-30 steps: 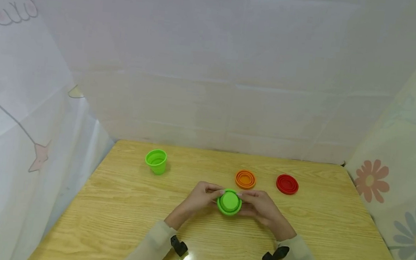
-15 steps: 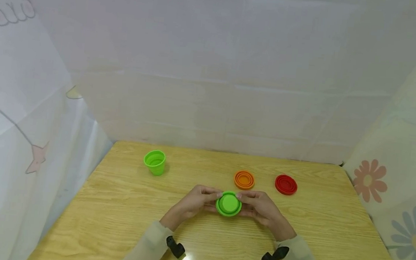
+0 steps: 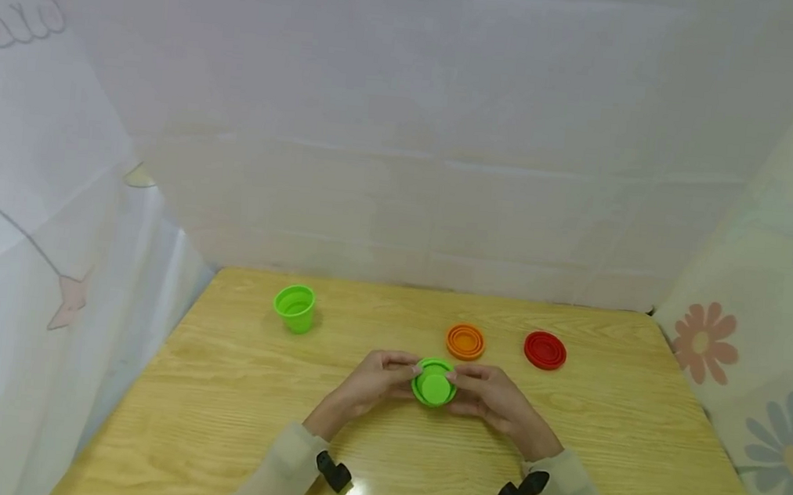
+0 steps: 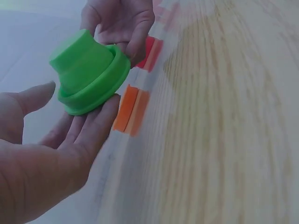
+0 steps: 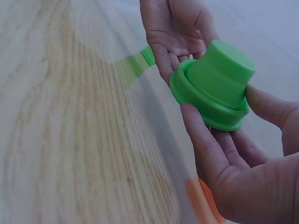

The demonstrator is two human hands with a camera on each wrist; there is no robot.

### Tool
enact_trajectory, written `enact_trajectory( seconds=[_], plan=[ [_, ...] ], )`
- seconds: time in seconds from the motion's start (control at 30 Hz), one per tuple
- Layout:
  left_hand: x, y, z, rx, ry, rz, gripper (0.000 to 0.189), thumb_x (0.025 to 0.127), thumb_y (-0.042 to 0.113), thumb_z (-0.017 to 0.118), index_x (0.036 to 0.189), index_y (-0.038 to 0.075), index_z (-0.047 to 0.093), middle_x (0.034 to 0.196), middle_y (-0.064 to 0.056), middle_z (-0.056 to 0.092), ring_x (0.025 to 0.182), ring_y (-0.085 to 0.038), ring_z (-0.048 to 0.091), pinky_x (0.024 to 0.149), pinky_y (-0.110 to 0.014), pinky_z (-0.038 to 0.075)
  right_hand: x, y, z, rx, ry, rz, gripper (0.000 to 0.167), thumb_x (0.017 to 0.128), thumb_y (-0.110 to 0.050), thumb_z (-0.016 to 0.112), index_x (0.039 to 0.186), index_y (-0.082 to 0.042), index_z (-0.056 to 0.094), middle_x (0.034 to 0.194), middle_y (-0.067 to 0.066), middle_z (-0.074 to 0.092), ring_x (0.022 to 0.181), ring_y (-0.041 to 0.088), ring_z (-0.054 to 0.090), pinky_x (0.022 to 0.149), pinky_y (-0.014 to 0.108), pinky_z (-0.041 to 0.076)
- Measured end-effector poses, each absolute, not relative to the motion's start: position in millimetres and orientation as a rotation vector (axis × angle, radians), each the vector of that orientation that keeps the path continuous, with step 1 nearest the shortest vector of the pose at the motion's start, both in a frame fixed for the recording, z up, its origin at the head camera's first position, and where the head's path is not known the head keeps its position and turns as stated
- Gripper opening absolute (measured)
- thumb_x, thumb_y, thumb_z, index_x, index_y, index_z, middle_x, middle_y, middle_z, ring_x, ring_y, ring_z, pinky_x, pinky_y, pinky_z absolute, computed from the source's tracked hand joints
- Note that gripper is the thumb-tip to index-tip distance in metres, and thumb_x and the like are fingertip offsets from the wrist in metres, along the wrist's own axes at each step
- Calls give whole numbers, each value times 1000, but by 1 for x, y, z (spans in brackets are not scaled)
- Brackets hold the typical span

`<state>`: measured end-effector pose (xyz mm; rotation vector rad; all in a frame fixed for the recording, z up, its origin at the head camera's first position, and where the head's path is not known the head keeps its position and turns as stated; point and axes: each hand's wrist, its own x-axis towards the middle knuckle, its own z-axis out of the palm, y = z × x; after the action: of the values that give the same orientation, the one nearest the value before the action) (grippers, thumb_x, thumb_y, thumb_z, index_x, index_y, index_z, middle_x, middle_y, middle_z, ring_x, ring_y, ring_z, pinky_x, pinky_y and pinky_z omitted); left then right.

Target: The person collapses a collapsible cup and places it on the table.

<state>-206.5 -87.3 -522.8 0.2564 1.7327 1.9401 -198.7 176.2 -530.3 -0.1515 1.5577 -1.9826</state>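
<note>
A green collapsible cup is held between both hands above the middle of the table. Its rim is down and its flat base points up towards the head camera. In the left wrist view the cup looks partly extended, its narrow base section standing out from the wide folded rim. My left hand grips one side of it, fingers under the rim and thumb at the upper side. Opposite, my right hand grips the other side in the same way. The right wrist view shows the cup tilted, with fingertips beneath its rim.
Another green cup, fully extended, stands upright at the back left of the wooden table. Beyond the hands lie a flattened orange collapsible cup and, farther right, a flattened red one. White cloth hangs behind the table.
The held cup has tilted slightly, and its base now sits lower within the rim's outline in the head view. Both hands keep their grip with small finger shifts. The other cups stay in place.
</note>
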Motion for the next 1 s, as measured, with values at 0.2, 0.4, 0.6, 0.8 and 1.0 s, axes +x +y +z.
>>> enact_trajectory(
  seconds=[0.2, 0.4, 0.6, 0.8, 1.0],
  plan=[
    [-206, -86, -520, 299, 1918, 1852, 42, 104, 21, 69, 138, -1, 64, 127, -19, 73, 105, -19, 75, 100, -49, 64, -198, 174, -530, -148, 1656, -1969, 46, 104, -20, 69, 140, 6, 58, 117, 3, 76, 103, 19, 77, 98, 43, 65],
    [-207, -84, -518, 338, 1996, 1819, 40, 103, 24, 71, 137, 4, 67, 129, -16, 73, 105, -16, 74, 96, -46, 66, -199, 174, -528, -163, 1676, -1983, 48, 102, -19, 71, 140, 8, 58, 116, 2, 76, 103, 17, 77, 102, 49, 62],
    [-209, -82, -516, 357, 2015, 1821, 39, 99, 25, 75, 132, 4, 71, 121, -14, 76, 100, -15, 75, 89, -38, 67, -200, 172, -525, -138, 1736, -1999, 50, 99, -18, 75, 138, 10, 60, 113, 2, 76, 99, 16, 77, 104, 53, 61],
    [-209, -81, -514, 364, 2034, 1803, 38, 98, 24, 77, 129, 3, 72, 114, -13, 77, 95, -14, 76, 90, -43, 68, -199, 171, -524, -157, 1794, -1983, 51, 98, -17, 76, 137, 12, 59, 111, 3, 78, 97, 17, 77, 101, 52, 62],
    [-207, -81, -515, 365, 2055, 1790, 37, 98, 26, 77, 127, 3, 73, 117, -15, 78, 94, -16, 77, 91, -51, 67, -198, 169, -528, -181, 1853, -1970, 48, 99, -17, 75, 134, 12, 62, 109, 3, 77, 94, 15, 77, 94, 45, 67]
  ],
)
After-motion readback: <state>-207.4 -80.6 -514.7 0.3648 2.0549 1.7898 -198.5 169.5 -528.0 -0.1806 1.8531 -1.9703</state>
